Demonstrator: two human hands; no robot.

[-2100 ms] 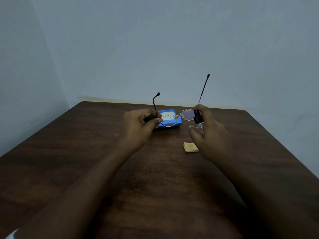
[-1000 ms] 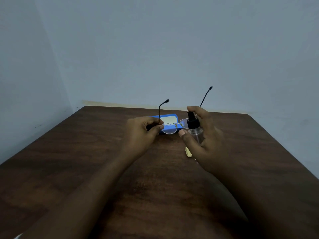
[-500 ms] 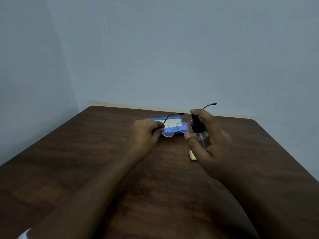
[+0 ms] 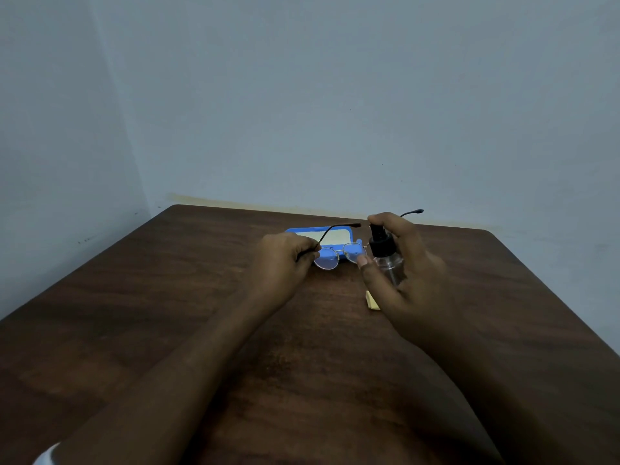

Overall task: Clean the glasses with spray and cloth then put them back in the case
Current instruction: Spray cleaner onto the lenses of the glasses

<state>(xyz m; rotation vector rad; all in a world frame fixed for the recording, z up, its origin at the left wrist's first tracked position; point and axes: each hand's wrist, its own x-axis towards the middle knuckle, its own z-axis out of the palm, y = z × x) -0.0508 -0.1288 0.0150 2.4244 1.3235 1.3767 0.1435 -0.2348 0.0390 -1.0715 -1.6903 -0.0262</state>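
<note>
Left hand (image 4: 285,256) pinches likely-fragile glasses (image 4: 339,252) at temple hinge; right hand (image 4: 412,273) curls round spray bottle (image 4: 385,256), 3 o'clock

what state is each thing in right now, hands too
thin metal-framed glasses: temples unfolded, held in air
clear spray bottle with black nozzle: roughly upright, beside one lens
blue rectangular case: open, glasses not inside
small yellow cloth: flat on dark wooden table, partly hidden
left hand: pinches the glasses
right hand: grips the bottle, finger on nozzle
</note>
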